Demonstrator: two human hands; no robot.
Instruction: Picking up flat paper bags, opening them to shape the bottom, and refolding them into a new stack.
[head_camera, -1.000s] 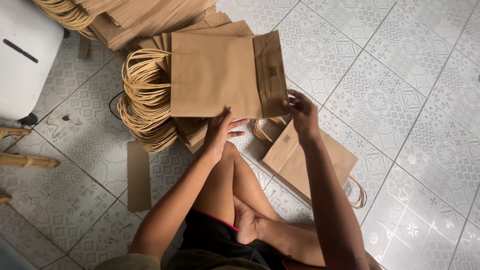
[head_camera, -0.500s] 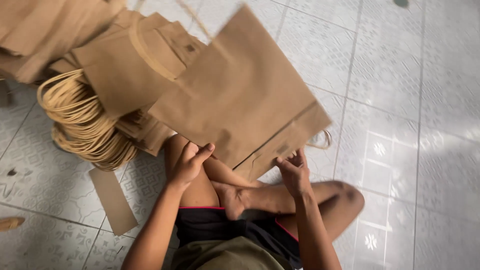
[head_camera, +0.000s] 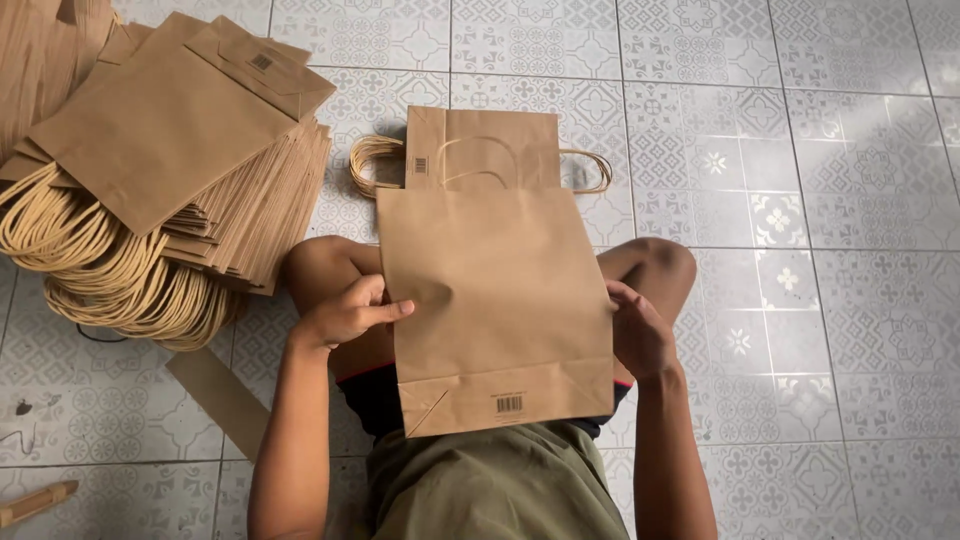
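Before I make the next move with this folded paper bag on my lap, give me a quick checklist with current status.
1. Left hand on the bag: ok, fingers rest on the left edge of the folded paper bag.
2. Right hand on the bag: ok, it holds the right edge.
3. Bag lying flat: ok, folded flat across the lap, its base fold toward the body.
4. Bag's handles: cannot tell, they are hidden at the far end.
5. Second bag on the tiled floor: ok, flat just beyond the held one, handles showing at both sides.
6. Stack of bags: ok, lying to the left, apart from the held bag.
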